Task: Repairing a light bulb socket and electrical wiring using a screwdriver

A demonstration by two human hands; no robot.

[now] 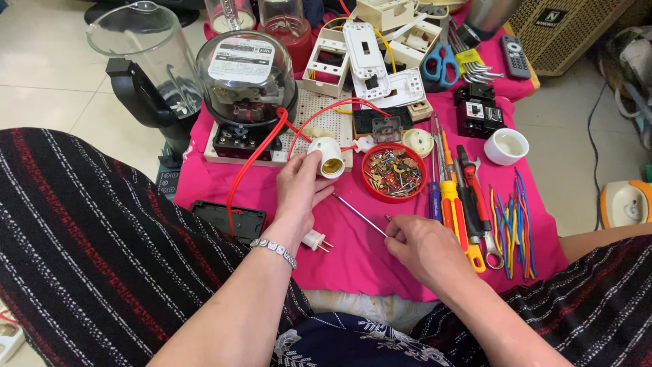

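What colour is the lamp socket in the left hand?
White lamp socket, brassy inside, seen in the head view.

A rectangular white paper label with dark print [239,60] lies flat inside the clear glass dome of the electricity meter, at the far left of the pink cloth. At the top right, a small square black-and-white badge [551,16] sits on the tan grille of a speaker-like box. On the black breaker block near the scissors, a small white sticker [475,111] faces upward.

Lamp socket [331,157] left of screw bowl [393,172]; screwdrivers [451,197] right of bowl.
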